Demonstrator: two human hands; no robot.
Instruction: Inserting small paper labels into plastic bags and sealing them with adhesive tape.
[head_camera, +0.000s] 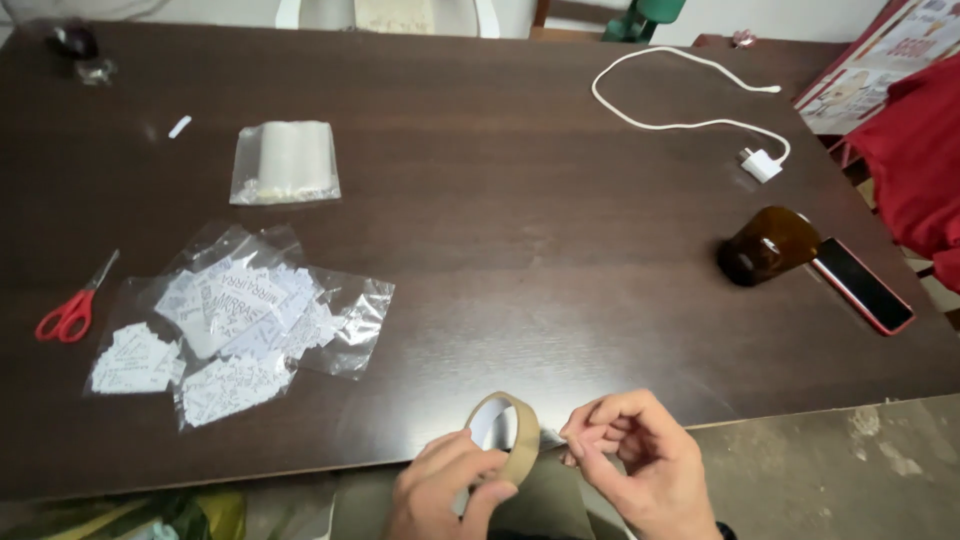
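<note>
Tan, slightly glossy adhesive tape forms a thin-walled ring, the tape roll (505, 440), held upright on its edge just off the near rim of the worktop (560, 250). The left hand (445, 490) clamps the roll, thumb against the outer band and fingers (470, 468) curled on the near side. Just right of those fingers, the right hand (635, 460) has its fingertips pressed together in a pinch; a narrow pale strip runs from the roll toward this pinch, contact not resolvable. Beyond and left of the fingers lie crinkled clear plastic bags (240, 330) filled with cut white paper slips. Farther left rest red-handled scissors (72, 308). Beyond the right-hand fingers stand a brown glass jar (768, 245), lying on its side, and a flat dark phone (862, 285) with a red edge
</note>
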